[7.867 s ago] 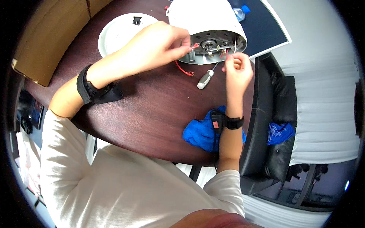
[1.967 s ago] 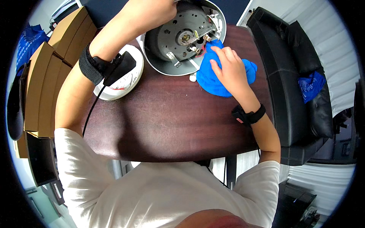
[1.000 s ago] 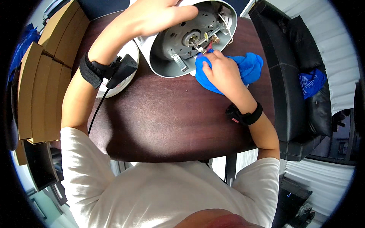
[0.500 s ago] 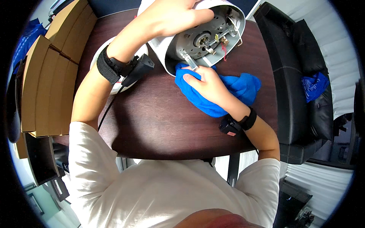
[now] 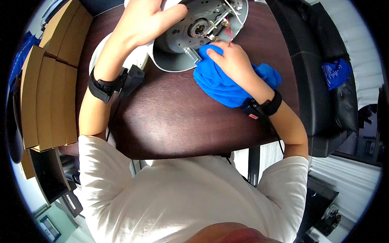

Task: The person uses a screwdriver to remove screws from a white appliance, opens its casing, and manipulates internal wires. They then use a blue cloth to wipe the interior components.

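Note:
A round appliance shell [image 5: 174, 60] lies tipped at the table's far side, its open end toward me. Inside show a grey metal plate, brackets and a red wire; its top runs out of the picture. My left hand [image 5: 150, 22] grips the shell's upper left rim, thumb stretched over the opening. My right hand [image 5: 235, 60] is closed on a bunched blue cloth [image 5: 221, 89] at the shell's lower right rim. Part of the cloth touches the rim beside a clear plastic piece [image 5: 192, 55]; the rest lies on the table. Some right fingertips are hidden.
Behind my left forearm sits a white round dish-like part [image 5: 137, 60]. Stacked cardboard boxes [image 5: 60, 97] line the left side of the dark wooden table [image 5: 162, 121]. A black sofa [image 5: 308, 69] with a blue bag [image 5: 336, 75] stands on the right.
My right hand and the cloth have shifted from the shell's bottom edge to the right along its rim. The shell and my left hand sit further up and left in the picture.

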Available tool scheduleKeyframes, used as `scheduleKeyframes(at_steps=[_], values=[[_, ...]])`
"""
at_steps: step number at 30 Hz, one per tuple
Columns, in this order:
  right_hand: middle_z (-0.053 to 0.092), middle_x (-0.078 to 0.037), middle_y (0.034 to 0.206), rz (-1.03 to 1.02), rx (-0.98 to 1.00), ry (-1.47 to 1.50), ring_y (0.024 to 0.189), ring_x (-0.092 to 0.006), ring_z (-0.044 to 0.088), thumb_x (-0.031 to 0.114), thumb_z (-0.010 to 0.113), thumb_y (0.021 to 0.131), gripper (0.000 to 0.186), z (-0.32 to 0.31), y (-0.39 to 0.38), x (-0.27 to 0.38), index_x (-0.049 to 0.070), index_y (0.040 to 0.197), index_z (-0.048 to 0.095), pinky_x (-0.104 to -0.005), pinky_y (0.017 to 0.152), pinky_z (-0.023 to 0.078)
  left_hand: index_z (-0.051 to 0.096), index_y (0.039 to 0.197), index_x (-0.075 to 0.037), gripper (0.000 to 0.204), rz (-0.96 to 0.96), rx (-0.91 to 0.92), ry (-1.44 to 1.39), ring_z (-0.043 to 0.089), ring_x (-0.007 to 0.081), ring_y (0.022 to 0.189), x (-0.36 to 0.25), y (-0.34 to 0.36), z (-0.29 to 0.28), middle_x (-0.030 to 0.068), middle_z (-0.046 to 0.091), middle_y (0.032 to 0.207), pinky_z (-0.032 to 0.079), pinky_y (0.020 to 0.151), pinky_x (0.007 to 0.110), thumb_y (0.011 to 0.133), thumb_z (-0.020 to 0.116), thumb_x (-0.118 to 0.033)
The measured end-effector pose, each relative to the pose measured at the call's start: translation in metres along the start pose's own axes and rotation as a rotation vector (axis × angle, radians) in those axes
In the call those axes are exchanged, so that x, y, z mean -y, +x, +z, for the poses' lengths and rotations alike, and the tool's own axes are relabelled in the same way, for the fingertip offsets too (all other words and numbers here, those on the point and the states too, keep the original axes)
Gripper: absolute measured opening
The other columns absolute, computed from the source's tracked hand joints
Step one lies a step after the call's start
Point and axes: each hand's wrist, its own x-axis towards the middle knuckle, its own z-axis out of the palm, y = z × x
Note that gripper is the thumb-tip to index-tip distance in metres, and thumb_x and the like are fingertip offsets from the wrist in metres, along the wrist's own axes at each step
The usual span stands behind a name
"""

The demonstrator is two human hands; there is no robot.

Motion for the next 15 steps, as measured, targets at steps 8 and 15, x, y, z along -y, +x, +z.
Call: scheduleKeyframes(at_steps=[8,15], values=[[0.064,-0.020,0.079,0.064,0.052,0.061,0.071,-0.0368,0.063,0.028,0.061,0.080,0.028,0.016,-0.023,0.054,0.001,0.081,0.063,-0.0445,0.066,0.052,0.055,0.115,0.004,0.063,-0.078,-0.102,-0.059,0.048,0.0393,0.114,-0.004,-0.005,0.002,0.0240,0.053,0.119,0.034,0.101,0.044,0.060,0.055,-0.026],[0.061,-0.022,0.102,0.111,-0.002,0.267,0.087,-0.0373,0.062,0.024,0.058,0.082,0.036,0.030,-0.042,0.069,-0.002,0.107,0.056,-0.0435,0.078,0.050,0.054,0.118,0.001,0.063,-0.161,-0.103,-0.017,0.046,0.0395,0.116,-0.020,-0.006,0.001,0.0246,0.051,0.121,0.032,0.103,0.044,0.061,0.056,-0.026]])
